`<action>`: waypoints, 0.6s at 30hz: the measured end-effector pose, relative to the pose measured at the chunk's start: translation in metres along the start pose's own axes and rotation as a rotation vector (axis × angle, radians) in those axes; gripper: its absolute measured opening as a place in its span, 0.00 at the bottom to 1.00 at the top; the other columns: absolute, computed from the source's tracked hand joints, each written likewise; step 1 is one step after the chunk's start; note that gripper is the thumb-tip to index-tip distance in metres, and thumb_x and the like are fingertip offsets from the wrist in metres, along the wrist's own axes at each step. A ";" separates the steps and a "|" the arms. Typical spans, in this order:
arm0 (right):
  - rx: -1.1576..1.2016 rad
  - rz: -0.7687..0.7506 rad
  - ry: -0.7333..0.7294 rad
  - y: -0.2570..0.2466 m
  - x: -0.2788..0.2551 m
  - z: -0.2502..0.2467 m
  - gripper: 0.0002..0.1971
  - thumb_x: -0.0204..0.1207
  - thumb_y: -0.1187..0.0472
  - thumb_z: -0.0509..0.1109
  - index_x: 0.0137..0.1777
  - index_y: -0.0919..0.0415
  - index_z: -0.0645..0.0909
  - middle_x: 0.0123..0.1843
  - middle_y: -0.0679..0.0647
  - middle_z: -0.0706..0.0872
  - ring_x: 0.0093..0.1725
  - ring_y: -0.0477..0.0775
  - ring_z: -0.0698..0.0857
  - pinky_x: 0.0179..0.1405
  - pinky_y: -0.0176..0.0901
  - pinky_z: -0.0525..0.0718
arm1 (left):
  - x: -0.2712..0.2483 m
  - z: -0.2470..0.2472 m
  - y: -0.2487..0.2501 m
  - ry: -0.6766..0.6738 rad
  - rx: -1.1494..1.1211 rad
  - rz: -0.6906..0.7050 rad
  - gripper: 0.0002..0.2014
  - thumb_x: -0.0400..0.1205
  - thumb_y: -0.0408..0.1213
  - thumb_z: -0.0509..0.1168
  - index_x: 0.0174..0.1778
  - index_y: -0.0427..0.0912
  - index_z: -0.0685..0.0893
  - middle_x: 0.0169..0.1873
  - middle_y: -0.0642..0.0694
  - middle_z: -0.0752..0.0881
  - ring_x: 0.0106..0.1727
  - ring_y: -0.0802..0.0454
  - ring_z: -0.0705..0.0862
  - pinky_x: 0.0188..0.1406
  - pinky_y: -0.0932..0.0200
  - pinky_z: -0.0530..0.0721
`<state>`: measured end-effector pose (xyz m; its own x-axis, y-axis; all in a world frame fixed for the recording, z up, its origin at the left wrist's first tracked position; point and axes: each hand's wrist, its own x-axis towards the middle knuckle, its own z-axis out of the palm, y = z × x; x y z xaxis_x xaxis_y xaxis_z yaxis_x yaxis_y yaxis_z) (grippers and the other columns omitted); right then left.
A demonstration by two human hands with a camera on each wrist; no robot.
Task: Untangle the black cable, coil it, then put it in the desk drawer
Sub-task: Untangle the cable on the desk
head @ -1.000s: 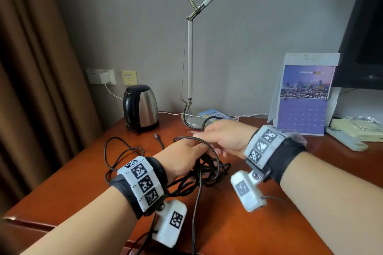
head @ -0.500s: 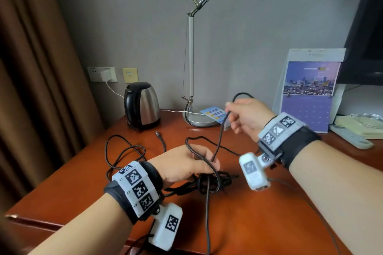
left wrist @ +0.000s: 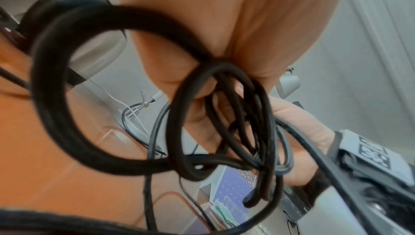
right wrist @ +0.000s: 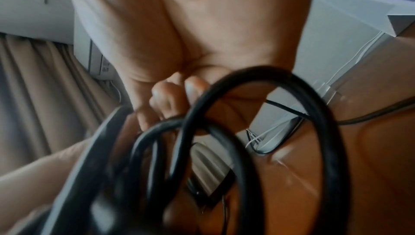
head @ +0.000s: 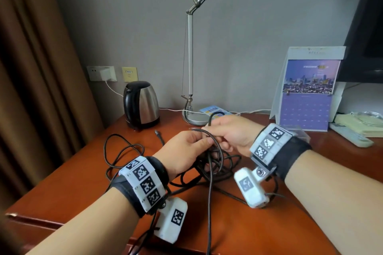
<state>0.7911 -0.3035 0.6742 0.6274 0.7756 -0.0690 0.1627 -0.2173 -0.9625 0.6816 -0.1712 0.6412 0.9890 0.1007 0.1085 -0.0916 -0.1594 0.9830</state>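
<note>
Black cable [head: 209, 159]: a bunch of loops gathered at the centre of the tabletop [head: 68, 176], just under both hands. Slack loops trail left on the wood, one run hangs over the near edge, and a plug end [head: 159, 135] lies toward the electric kettle [head: 141, 104]

Left hand [head: 183, 151]: fingers curled round the gathered loops, holding the bundle slightly above the wood. Left wrist view shows several strands meeting at the fingers [left wrist: 224, 72] and fanning downward

Right hand [head: 232, 133]: directly beside the left, touching or nearly so. Thumb and forefinger pinch a single strand that arcs up behind the knuckles. Right wrist view shows curled fingertips [right wrist: 172, 95] behind a large loop [right wrist: 265, 114]; it is blurred

Key relation: the free strand runs from the right-hand pinch straight into the bundle held by the left. Loop planes stand roughly upright, their axis roughly left to right. Judgement: the next wrap lays this strand onto the left-hand bunch; the right hand is the working one. Uncoiled slack lies left of the left wrist. No drawer front identifiable

Writing: the wall calendar [head: 308, 93] shows a skyline photo with a header too small to read. Wrist bands carry square coded markers only. No brand legible on the kettle or the desk lamp [head: 190, 56]
</note>
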 end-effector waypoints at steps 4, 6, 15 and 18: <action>0.151 -0.105 0.315 -0.014 0.016 -0.023 0.12 0.87 0.62 0.67 0.42 0.64 0.80 0.27 0.54 0.75 0.17 0.47 0.73 0.15 0.34 0.66 | -0.007 -0.006 -0.002 -0.092 0.020 -0.017 0.16 0.88 0.33 0.68 0.48 0.18 0.79 0.38 0.37 0.88 0.36 0.42 0.85 0.39 0.54 0.88; 0.350 -0.139 0.562 -0.022 0.027 -0.047 0.13 0.89 0.62 0.65 0.40 0.63 0.78 0.24 0.53 0.76 0.15 0.45 0.75 0.14 0.32 0.70 | -0.011 -0.008 -0.002 -0.091 0.081 -0.012 0.15 0.88 0.33 0.69 0.48 0.20 0.79 0.37 0.34 0.87 0.36 0.42 0.85 0.41 0.52 0.86; 0.024 0.066 -0.057 -0.004 0.003 -0.009 0.13 0.87 0.52 0.67 0.45 0.60 0.82 0.27 0.51 0.71 0.20 0.45 0.71 0.18 0.36 0.61 | -0.004 -0.009 0.006 0.040 0.110 0.078 0.15 0.89 0.38 0.67 0.37 0.53 0.92 0.44 0.36 0.94 0.43 0.44 0.90 0.54 0.39 0.90; 0.028 -0.007 -0.003 -0.008 0.006 -0.004 0.13 0.88 0.58 0.66 0.43 0.63 0.82 0.26 0.51 0.73 0.19 0.44 0.71 0.16 0.34 0.62 | -0.004 -0.010 0.004 0.043 0.098 0.057 0.09 0.89 0.40 0.69 0.44 0.46 0.92 0.46 0.35 0.94 0.44 0.43 0.90 0.55 0.37 0.90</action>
<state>0.7964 -0.2995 0.6821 0.6240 0.7789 -0.0630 0.1456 -0.1951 -0.9699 0.6760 -0.1619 0.6461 0.9765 0.1302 0.1719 -0.1335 -0.2609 0.9561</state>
